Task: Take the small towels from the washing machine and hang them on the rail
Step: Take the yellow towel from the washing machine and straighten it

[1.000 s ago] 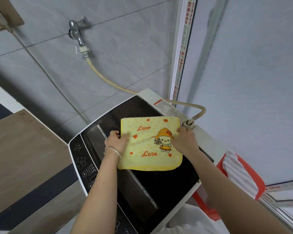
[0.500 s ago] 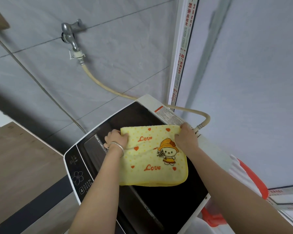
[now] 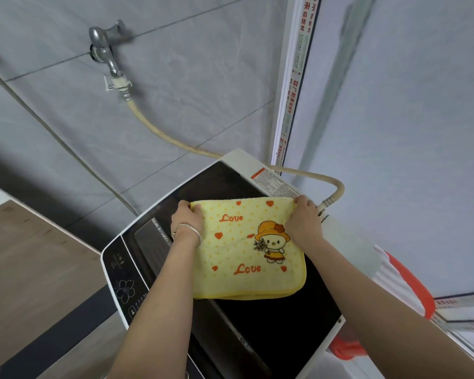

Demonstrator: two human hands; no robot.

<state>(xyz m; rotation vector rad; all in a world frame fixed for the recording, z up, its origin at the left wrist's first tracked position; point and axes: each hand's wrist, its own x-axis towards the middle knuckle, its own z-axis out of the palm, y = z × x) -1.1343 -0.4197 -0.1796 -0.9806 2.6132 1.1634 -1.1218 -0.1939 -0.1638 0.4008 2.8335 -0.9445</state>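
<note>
This is a home laundry corner. A top-loading washing machine with a dark lid and a front control panel stands against a grey tiled wall. A metal tap is fixed to that wall, and a beige hose runs from it to the machine's back right corner. A white frame still bearing its printed protective strip rises behind that corner, and a wood-grain surface adjoins the machine's left edge.

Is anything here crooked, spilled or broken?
Nothing stands out. The left hand and right hand pinch the towel by its top corners; it hangs level over the washer, with one faint diagonal crease. No spill shows.
</note>
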